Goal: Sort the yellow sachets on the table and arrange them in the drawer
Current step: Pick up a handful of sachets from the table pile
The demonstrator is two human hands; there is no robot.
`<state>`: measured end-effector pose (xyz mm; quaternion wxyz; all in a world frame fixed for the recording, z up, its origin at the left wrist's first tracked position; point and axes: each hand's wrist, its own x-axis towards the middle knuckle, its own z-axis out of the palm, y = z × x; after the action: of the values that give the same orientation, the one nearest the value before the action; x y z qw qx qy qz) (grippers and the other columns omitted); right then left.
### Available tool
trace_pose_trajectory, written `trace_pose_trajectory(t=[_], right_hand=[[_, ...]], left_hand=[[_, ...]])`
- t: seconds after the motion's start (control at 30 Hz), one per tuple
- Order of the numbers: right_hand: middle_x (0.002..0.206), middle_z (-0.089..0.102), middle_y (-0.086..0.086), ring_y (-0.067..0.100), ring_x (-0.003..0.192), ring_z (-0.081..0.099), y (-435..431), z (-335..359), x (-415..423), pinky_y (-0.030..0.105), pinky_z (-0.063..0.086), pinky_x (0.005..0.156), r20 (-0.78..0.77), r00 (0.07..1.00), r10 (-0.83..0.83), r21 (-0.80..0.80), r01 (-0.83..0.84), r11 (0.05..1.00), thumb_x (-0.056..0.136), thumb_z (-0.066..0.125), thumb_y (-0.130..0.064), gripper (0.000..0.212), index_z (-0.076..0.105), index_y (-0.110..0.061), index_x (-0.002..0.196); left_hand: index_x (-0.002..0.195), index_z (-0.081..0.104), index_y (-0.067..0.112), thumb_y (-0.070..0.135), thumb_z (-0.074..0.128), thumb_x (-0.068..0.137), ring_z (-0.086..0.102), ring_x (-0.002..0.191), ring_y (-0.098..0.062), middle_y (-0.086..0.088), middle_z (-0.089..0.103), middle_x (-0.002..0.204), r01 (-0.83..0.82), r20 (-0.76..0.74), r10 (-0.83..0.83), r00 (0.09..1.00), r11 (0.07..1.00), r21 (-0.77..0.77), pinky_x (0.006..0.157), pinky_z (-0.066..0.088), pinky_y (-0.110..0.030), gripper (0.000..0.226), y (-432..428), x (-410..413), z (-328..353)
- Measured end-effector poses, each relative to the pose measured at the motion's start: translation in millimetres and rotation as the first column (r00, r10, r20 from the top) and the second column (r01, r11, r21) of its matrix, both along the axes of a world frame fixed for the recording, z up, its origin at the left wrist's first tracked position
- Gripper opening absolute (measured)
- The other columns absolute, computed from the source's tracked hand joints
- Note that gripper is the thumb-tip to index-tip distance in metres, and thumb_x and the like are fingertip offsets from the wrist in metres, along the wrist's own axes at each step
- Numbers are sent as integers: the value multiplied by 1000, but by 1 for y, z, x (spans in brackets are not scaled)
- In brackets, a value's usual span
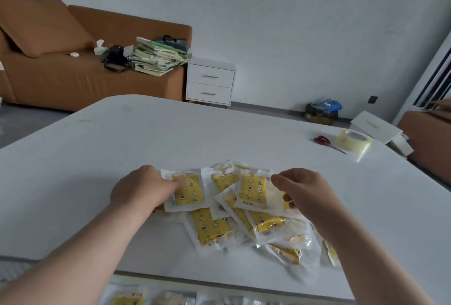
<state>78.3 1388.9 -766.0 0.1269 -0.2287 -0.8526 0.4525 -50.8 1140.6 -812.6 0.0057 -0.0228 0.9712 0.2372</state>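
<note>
A loose pile of yellow sachets [246, 214] in clear wrappers lies on the white table [170, 138] near its front edge. My left hand [141, 190] rests on the pile's left side, its fingers gripping one sachet [188, 191] with a yellow patterned pack inside. My right hand [302, 190] hovers at the pile's right side, fingers curled and pinching the edge of another sachet [253, 191]. Below the table's front edge an open drawer [170, 297] shows several sachets laid in a row.
Red-handled scissors [325, 141] and a roll of clear tape [353, 142] lie at the table's far right. Beyond stand a brown sofa [61, 77] with books and a bag, a white two-drawer cabinet [210, 84], and boxes on the floor at right.
</note>
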Motion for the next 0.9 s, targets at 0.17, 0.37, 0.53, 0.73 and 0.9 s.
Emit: trace_pose_trajectory(t=[0.17, 0.37, 0.53, 0.73, 0.9], right_hand=[[71, 68, -3, 16, 67, 63, 1, -3, -5, 40, 56, 73, 13, 999, -42, 8, 42, 999, 83, 67, -42, 20, 71, -23, 84], [115, 64, -6, 14, 92, 61, -8, -13, -12, 25, 44, 71, 136, 990, -41, 271, 3, 963, 89, 58, -47, 37, 63, -27, 120], [137, 52, 3, 23, 124, 48, -19, -16, -18, 31, 40, 96, 224, 971, -87, 398, -10, 917, 91, 54, -51, 60, 43, -19, 140], [108, 56, 2, 14, 83, 46, -15, -16, -22, 26, 39, 68, 205, 963, -174, 345, 95, 934, 89, 65, -36, 61, 43, -11, 139], [117, 64, 8, 13, 69, 55, -7, -19, -29, 25, 48, 52, 189, 959, -209, 116, 189, 975, 87, 63, -14, 49, 52, -8, 134]], left_hand=[[78, 56, 18, 71, 70, 61, 62, 67, -20, 0, 64, 72, 11, 40, -8, 999, 996, -85, 60, 48, -26, 58, 8, -4, 6], [74, 55, 10, 53, 83, 62, 58, 62, -22, -4, 58, 67, -11, 111, 0, 994, 995, 96, 52, 35, -25, 52, 3, -11, 6], [73, 55, 3, 33, 87, 65, 52, 58, -25, -9, 55, 66, -19, 178, -28, 984, 966, 260, 51, 30, -25, 44, 1, -15, 4], [79, 62, -5, 16, 79, 76, 55, 69, -28, -19, 63, 80, -54, 191, -29, 981, 909, 414, 61, 37, -30, 28, -5, -23, 3], [83, 58, 2, 8, 68, 86, 61, 96, -36, -20, 65, 99, -127, 199, -4, 980, 760, 638, 79, 45, -37, 12, -7, -29, 15]])
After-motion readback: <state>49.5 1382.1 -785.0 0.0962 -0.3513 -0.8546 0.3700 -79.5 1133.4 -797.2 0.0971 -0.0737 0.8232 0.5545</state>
